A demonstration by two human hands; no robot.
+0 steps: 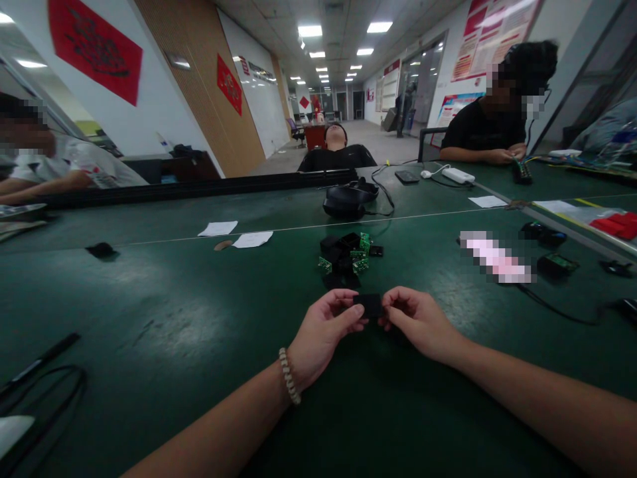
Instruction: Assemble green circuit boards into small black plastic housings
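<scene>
My left hand (318, 335) is closed around the left end of a small flat black piece (369, 306), thumb across its face and fingers curled behind it. My right hand (425, 326) is curled, thumb and fingertips drawn together at the piece's right edge; I can't tell whether they grip it. I have the piece above the green table (189, 338), just on my side of a heap of black parts and circuit boards (343, 257). The red wall hanging (95, 50) bears dark characters, too blurred to read.
</scene>
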